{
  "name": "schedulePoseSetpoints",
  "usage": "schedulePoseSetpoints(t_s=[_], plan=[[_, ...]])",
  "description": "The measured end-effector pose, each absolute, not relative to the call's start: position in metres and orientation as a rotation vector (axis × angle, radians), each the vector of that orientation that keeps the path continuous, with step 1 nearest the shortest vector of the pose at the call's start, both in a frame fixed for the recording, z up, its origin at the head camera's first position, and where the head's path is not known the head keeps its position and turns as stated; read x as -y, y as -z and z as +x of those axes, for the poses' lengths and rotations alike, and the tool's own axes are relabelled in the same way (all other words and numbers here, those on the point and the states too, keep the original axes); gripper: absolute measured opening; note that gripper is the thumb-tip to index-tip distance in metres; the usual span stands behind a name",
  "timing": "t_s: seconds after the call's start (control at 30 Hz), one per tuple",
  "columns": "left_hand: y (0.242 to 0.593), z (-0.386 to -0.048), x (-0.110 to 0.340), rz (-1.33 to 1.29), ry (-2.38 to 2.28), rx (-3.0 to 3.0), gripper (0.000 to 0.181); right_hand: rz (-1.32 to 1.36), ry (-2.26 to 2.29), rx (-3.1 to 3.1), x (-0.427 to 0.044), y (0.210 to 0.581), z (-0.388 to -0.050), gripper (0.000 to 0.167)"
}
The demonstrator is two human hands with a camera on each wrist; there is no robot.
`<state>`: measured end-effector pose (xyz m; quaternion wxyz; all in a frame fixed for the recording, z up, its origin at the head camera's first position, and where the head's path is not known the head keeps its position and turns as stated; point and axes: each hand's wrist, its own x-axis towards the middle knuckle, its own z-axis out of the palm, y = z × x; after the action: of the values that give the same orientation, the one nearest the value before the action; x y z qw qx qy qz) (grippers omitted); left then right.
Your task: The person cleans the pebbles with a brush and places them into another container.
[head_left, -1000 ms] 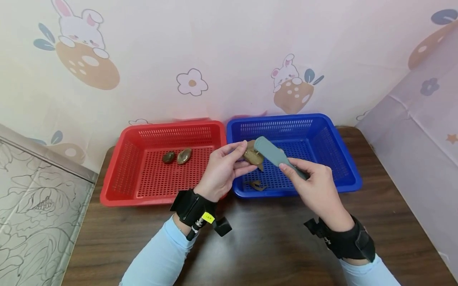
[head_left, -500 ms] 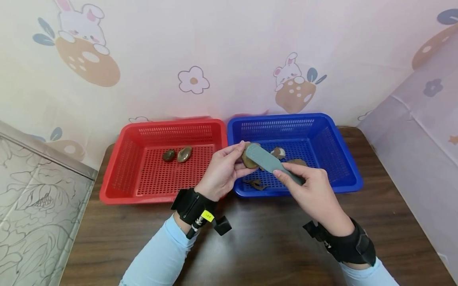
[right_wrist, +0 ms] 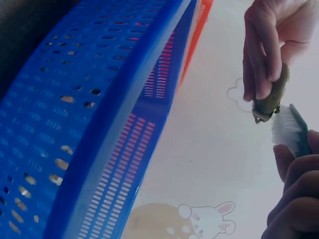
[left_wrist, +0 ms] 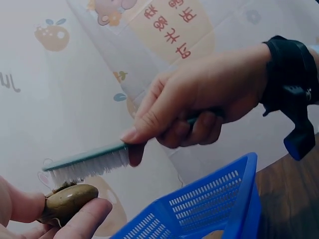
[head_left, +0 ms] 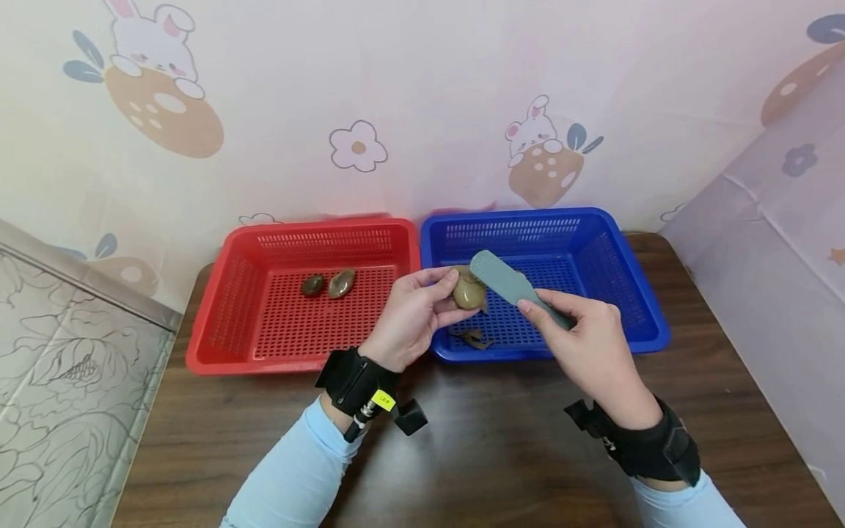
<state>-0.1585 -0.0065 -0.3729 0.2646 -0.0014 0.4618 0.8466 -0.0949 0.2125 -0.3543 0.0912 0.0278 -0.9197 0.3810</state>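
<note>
In the head view, my left hand pinches a smooth olive-brown oval object, like a pebble or shell, over the left part of the blue basket. Dark rough matter clings to its upper side in the left wrist view. My right hand grips the handle of a grey-green brush. Its white bristles face down, at or very close to the object's upper edge. The right wrist view shows the bristle ends beside the object's lower end.
A red basket stands left of the blue one, with two glossy ovals inside. Brown leaf-like scraps lie in the blue basket, partly below my left hand. Both baskets stand on a dark wooden table against a patterned curtain.
The brush swept left over the oval object, then came back up and to the right. My left hand stays nearly in place, and the object's face shows more now.
</note>
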Motion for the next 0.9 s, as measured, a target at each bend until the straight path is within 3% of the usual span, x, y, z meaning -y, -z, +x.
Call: schedulePoseSetpoints(t_s=[0.9], plan=[[0.3674, -0.1552, 0.0097, -0.152, -2.265, -1.379, 0.031, 0.049, -1.173, 2.721, -0.2189, 0.3557, -0.0947, 0.037]])
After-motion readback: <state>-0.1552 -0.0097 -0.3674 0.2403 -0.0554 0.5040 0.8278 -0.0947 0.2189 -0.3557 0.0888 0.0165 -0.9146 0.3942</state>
